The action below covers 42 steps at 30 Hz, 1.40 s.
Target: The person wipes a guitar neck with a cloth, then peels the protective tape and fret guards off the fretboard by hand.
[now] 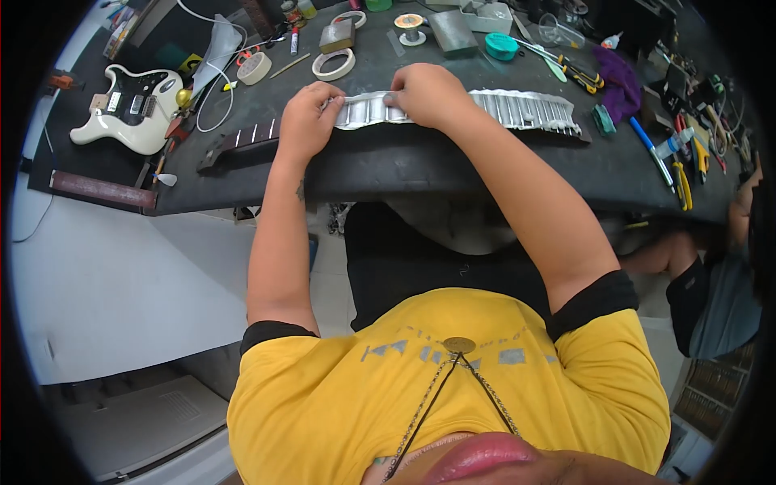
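A guitar neck lies crosswise on the dark bench, its left end bare with pale fret lines. Crinkled silver foil covers the fretboard from the middle to the right end, and the frets show through as ridges. My left hand pinches the left end of the foil with closed fingertips. Farther right, my right hand rests on the foil with its fingers curled and the thumb pressed to it. What lies under the right fingers is partly hidden.
A white electric guitar body lies at the left. Behind the neck are tape rolls, a solder spool and a metal block. Pliers, a purple cloth and other tools crowd the right. Another person sits at the right edge.
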Motion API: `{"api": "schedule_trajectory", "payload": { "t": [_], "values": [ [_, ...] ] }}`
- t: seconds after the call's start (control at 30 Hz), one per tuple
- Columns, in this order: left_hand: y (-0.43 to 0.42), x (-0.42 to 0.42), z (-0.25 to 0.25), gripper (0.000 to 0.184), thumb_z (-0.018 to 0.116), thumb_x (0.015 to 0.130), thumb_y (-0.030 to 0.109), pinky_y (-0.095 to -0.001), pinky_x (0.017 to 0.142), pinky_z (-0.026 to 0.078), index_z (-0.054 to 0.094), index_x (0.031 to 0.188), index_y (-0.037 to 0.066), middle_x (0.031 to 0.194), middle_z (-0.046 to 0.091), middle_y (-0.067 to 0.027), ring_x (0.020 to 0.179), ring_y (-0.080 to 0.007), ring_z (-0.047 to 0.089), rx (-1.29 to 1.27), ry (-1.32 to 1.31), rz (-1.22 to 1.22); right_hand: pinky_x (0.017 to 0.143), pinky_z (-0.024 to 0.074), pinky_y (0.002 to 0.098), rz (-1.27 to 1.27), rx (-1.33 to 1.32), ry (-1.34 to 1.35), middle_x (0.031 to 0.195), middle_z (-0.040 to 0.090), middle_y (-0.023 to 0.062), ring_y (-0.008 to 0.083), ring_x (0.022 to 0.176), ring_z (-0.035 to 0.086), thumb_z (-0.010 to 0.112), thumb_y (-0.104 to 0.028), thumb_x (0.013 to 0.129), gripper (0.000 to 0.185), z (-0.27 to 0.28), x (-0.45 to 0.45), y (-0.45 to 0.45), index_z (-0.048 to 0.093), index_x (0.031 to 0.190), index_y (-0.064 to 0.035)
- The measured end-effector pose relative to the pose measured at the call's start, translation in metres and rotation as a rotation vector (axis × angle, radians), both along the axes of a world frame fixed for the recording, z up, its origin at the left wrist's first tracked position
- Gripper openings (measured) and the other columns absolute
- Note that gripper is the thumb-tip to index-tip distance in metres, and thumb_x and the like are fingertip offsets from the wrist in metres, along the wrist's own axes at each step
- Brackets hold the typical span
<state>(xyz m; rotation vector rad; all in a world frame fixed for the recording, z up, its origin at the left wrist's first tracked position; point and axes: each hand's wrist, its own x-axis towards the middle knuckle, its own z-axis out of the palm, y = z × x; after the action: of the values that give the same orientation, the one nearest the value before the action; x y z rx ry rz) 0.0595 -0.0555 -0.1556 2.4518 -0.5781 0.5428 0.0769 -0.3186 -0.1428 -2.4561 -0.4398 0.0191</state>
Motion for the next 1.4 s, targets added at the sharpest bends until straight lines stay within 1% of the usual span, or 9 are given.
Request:
{"api": "schedule_trajectory", "payload": {
  "t": [0.2, 0.43, 0.67, 0.77, 0.93, 1.07, 1.17, 1.3, 1.4],
  "values": [
    [0.017, 0.004, 0.005, 0.011, 0.075, 0.101, 0.007, -0.0364, 0.1, 0.055, 0.078, 0.104, -0.003, 0.108, 0.081, -0.0101, 0.108, -0.0234, 0.074, -0.199, 0.203, -0.223, 0.093, 0.0596, 0.0515, 0.022, 0.179, -0.318, 0.107, 0.08, 0.0127, 0.0369, 0.106, 0.076, 0.085, -0.024, 0.093, 0.019, -0.023, -0.003, -0.005, 0.083, 0.1, -0.0062],
    [0.026, 0.009, 0.018, 0.011, 0.079, 0.092, 0.007, -0.0346, 0.091, 0.054, 0.078, 0.086, -0.002, 0.1, 0.078, -0.0099, 0.097, -0.019, 0.069, -0.277, 0.541, -0.433, 0.07, 0.0483, 0.0332, 0.358, 0.396, -0.216, 0.082, 0.064, 0.0056, 0.016, 0.076, 0.059, 0.087, -0.017, 0.089, 0.027, -0.016, -0.006, -0.026, 0.068, 0.084, 0.0023],
    [-0.044, -0.045, 0.029, 0.022, 0.088, 0.084, 0.007, -0.0329, 0.074, 0.05, 0.069, 0.076, -0.001, 0.087, 0.069, -0.0037, 0.084, -0.0165, 0.064, -0.196, 0.269, -0.352, 0.068, 0.0456, 0.0311, 0.253, 0.491, -0.12, 0.076, 0.057, 0.0037, 0.015, 0.073, 0.054, 0.089, -0.021, 0.086, 0.031, -0.019, -0.005, -0.03, 0.065, 0.082, 0.0003],
    [-0.063, -0.053, 0.024, 0.015, 0.085, 0.082, 0.006, -0.0325, 0.074, 0.053, 0.074, 0.09, -0.001, 0.092, 0.074, -0.0039, 0.081, -0.0164, 0.066, -0.308, -0.155, -0.018, 0.072, 0.0501, 0.033, 0.154, 0.534, -0.281, 0.087, 0.063, 0.0048, 0.0171, 0.079, 0.058, 0.089, -0.022, 0.087, 0.027, -0.02, -0.009, -0.021, 0.072, 0.096, -0.0031],
    [-0.059, -0.051, 0.012, 0.037, 0.081, 0.081, 0.008, -0.0386, 0.085, 0.059, 0.078, 0.118, 0.003, 0.109, 0.08, -0.0121, 0.098, -0.0263, 0.074, -0.447, -0.001, 0.13, 0.094, 0.0575, 0.0432, 0.184, 0.271, -0.602, 0.114, 0.075, 0.0074, 0.0286, 0.103, 0.07, 0.088, -0.024, 0.09, 0.038, -0.036, -0.004, -0.006, 0.078, 0.125, -0.0115],
    [-0.051, -0.049, -0.006, 0.056, 0.082, 0.081, 0.01, -0.0434, 0.097, 0.06, 0.074, 0.137, 0.005, 0.116, 0.081, -0.0146, 0.111, -0.0339, 0.076, -0.22, -0.154, 0.096, 0.104, 0.0531, 0.0488, 0.233, 0.083, -0.492, 0.115, 0.079, 0.0054, 0.0304, 0.116, 0.069, 0.084, -0.033, 0.093, 0.03, -0.033, -0.004, -0.005, 0.083, 0.115, -0.012],
    [-0.059, -0.058, -0.006, 0.06, 0.083, 0.082, 0.011, -0.0458, 0.103, 0.058, 0.073, 0.141, 0.006, 0.117, 0.082, -0.015, 0.113, -0.0357, 0.076, -0.155, -0.196, 0.087, 0.101, 0.0529, 0.0476, 0.377, 0.351, -0.492, 0.109, 0.079, 0.0062, 0.0308, 0.113, 0.068, 0.08, -0.035, 0.097, 0.027, -0.034, 0.0, -0.012, 0.083, 0.104, -0.0093],
    [-0.086, -0.066, 0.005, 0.054, 0.085, 0.088, 0.011, -0.0385, 0.101, 0.058, 0.075, 0.14, 0.004, 0.122, 0.081, -0.0169, 0.111, -0.031, 0.078, -0.224, -0.016, -0.076, 0.103, 0.0524, 0.0376, 0.437, 0.674, 0.0, 0.12, 0.073, 0.0082, 0.021, 0.116, 0.065, 0.075, -0.016, 0.099, 0.019, -0.028, 0.009, -0.033, 0.078, 0.113, -0.0025],
    [-0.096, -0.052, 0.0, 0.05, 0.082, 0.091, 0.011, -0.0339, 0.093, 0.059, 0.074, 0.14, 0.003, 0.111, 0.082, -0.013, 0.1, -0.0229, 0.078, -0.327, -0.004, -0.027, 0.106, 0.0532, 0.0378, 0.348, 0.443, -0.282, 0.124, 0.073, 0.0093, 0.0259, 0.117, 0.067, 0.072, -0.016, 0.101, 0.024, -0.011, -0.002, -0.046, 0.077, 0.119, -0.002]
  ]
}}
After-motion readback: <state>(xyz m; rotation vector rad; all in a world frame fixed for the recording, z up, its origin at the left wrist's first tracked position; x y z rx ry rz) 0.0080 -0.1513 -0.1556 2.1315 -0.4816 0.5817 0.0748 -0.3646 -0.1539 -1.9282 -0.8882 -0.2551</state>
